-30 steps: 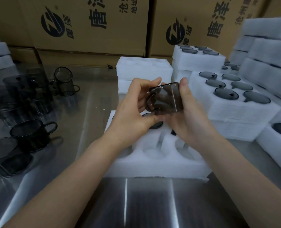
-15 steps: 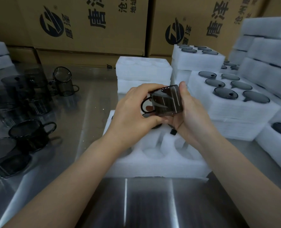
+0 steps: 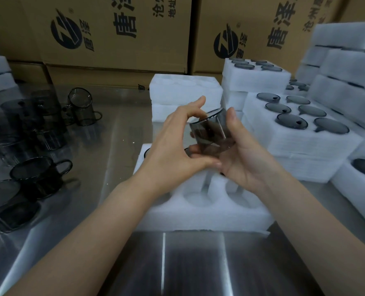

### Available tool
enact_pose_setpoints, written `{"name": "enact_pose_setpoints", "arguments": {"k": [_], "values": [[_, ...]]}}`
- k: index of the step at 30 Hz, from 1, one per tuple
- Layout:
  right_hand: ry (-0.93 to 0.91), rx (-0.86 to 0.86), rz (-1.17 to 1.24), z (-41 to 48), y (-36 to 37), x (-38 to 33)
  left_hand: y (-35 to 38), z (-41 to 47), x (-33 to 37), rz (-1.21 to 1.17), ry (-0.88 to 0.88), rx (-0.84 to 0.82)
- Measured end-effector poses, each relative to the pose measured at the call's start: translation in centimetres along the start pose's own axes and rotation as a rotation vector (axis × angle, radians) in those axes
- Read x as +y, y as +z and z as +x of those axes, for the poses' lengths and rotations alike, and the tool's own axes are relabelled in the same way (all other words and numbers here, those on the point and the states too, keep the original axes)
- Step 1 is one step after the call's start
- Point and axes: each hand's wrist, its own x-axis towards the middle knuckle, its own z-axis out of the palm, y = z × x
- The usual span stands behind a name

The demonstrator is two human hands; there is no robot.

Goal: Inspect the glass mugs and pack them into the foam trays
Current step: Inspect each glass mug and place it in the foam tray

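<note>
A smoky grey glass mug (image 3: 209,130) is held tilted above the white foam tray (image 3: 203,212) in front of me. My right hand (image 3: 239,154) cups it from below and the right, thumb along its side. My left hand (image 3: 177,146) touches it from the left, with the index finger over the rim and the thumb under its base. The mug's handle is hidden. The tray shows round empty pockets along its near edge; its far pockets are mostly covered by my hands.
Several loose dark glass mugs (image 3: 40,174) stand on the steel table (image 3: 104,146) at the left. Foam trays filled with mugs (image 3: 299,133) are stacked at the right, empty foam trays (image 3: 186,90) behind, cardboard boxes (image 3: 117,33) along the back.
The mug has been turned in my hands: its handle, seen on the left earlier, is out of sight. My left fingers have loosened and spread around the rim.
</note>
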Motion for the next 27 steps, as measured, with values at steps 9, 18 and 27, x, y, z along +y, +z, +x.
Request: {"name": "enact_pose_setpoints", "arguments": {"k": [9, 18, 27], "values": [[-0.160, 0.110, -0.116, 0.20, 0.10, 0.14, 0.80, -0.13, 0.52, 0.203, 0.153, 0.126], [-0.162, 0.241, -0.019, -0.04, -0.09, -0.24, 0.55, -0.27, 0.45, 0.092, 0.124, -0.033], [-0.135, 0.224, 0.028, -0.10, 0.01, -0.38, 0.57, -0.20, 0.07, 0.010, 0.137, -0.012]]}}
